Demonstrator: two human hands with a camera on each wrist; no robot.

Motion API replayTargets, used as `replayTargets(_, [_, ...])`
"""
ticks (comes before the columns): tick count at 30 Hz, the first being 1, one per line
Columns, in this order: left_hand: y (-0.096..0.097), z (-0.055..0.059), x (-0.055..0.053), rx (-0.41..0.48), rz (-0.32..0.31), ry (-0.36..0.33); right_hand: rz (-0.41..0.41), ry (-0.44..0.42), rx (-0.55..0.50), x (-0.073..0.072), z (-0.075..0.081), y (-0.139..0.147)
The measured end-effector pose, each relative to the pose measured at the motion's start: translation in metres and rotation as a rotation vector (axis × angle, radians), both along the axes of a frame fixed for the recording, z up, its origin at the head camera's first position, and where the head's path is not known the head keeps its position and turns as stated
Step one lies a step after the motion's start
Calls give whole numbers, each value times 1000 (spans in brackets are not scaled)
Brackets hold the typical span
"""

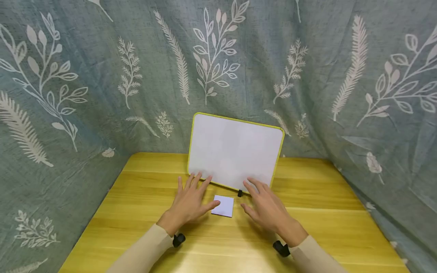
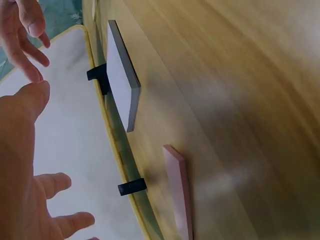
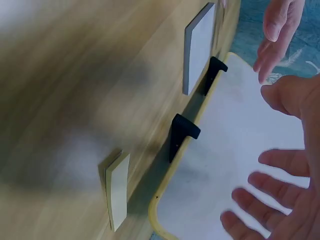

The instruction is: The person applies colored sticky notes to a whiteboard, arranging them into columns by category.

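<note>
Yellow trim runs round a whiteboard [image 1: 235, 151] that stands on the far side of both hands, its face turned towards them and its lower edge sloping down towards the right hand's side. Neither hand has hold of anything. The left hand [image 1: 189, 204] is released, fingers spread and pointing at the board's bottom edge, thumb stretched inward; the right hand [image 1: 268, 210] is just as loose, its fingers aimed at the lower corner on its own side. Whether any fingertip actually meets the board, I can't tell from here.

Between the two hands a square white pad [image 1: 225, 208] lies flat on the wooden table [image 1: 129, 212]. Seen from above, the left thumb crosses one side of it, yet the left wrist view shows thumb and pad apart. Down near the left hand, hidden from above, lies a thin pink pad [image 2: 180, 195]; near the right hand, likewise hidden, is a pale yellow pad [image 3: 117, 192]. Two black clips [image 3: 181, 132] hook over the board's lower rim, just ahead of the hands.

Behind the grip come pale sleeves [image 1: 143, 250] and black wristbands [image 1: 281, 248]. Past the board hangs a grey-green curtain [image 1: 150, 64] printed with white leafy sprigs.
</note>
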State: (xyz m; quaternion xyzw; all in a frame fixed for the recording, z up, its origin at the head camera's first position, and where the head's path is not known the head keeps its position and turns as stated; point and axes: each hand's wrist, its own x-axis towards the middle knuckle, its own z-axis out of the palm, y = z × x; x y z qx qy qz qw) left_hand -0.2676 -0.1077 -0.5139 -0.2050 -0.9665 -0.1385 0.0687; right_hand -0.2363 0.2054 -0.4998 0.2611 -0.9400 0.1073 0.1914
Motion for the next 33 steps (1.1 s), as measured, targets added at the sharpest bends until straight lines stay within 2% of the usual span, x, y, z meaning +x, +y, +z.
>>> replayTargets(5, [4, -3, -9, -19, -29, 0, 43, -21, -7, -9, 2, -6])
replayTargets(10, [7, -7, -17, -32, -54, 25, 46, -88, -3, -18, 0, -10])
replayTargets(17, [11, -8, -23, -83, -39, 35, 62, -194, 0, -27, -11, -16])
replayTargets(23, [15, -8, -28, -69, -42, 43, 90, -177, 33, -32, -17, -20])
replayTargets(26, [17, -4, -31, -61, -49, 71, 88, -167, 12, -35, -14, -23])
replayTargets(29, [17, 2, -34, -89, -48, 92, 92, -164, -16, -36, -12, -28])
replayTargets(33, [17, 7, -34, -106, -67, 61, 88, -171, -17, -34, -10, -32])
